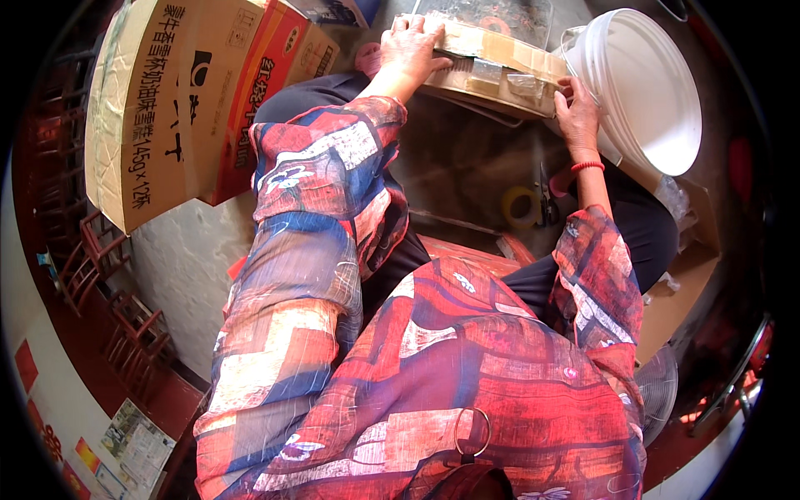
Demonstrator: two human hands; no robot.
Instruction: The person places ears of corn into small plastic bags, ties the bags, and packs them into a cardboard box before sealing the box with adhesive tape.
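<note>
A flat, taped cardboard box [508,79] spans the space between my hands at the top of the view, with strips of clear tape on its near side. My left hand [407,52] is closed over its left end, fingers over the top and thumb along the near side. At the other end, my right hand [577,115], with a red bracelet at the wrist, grips the corner between thumb and fingers. Below the box, between my knees, a yellow tape roll [521,207] and dark scissors [546,193] lie in shadow.
Large cardboard cartons [154,108] stand at the left, a red one [258,100] among them. White plastic buckets [603,79] are close by my right hand. Clear plastic [671,198] and an open cardboard carton [687,283] lie at the right. Wooden chairs [137,329] line the far left.
</note>
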